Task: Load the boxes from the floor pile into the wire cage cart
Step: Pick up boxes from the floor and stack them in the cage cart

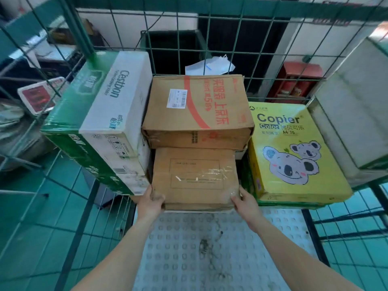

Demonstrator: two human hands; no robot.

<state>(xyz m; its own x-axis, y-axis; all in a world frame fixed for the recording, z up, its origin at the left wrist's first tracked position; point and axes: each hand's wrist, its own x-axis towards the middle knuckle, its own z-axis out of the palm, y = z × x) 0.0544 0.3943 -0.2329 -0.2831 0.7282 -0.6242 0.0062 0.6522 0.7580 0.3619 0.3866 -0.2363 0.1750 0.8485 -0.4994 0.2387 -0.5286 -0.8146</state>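
A small brown cardboard box with clear tape on top sits low in the middle of the green wire cage cart. My left hand grips its near left corner and my right hand grips its near right corner. Behind it a larger brown box with red print and a white label lies higher up. A green and white box leans tilted at the left. A yellow copier paper box with koala drawings stands at the right.
The cart's studded grey floor plate stretches from the boxes toward me. A grey-white box stands at the far right by the cage side. Beyond the mesh are a dark bin, a red rack and teal floor tiles.
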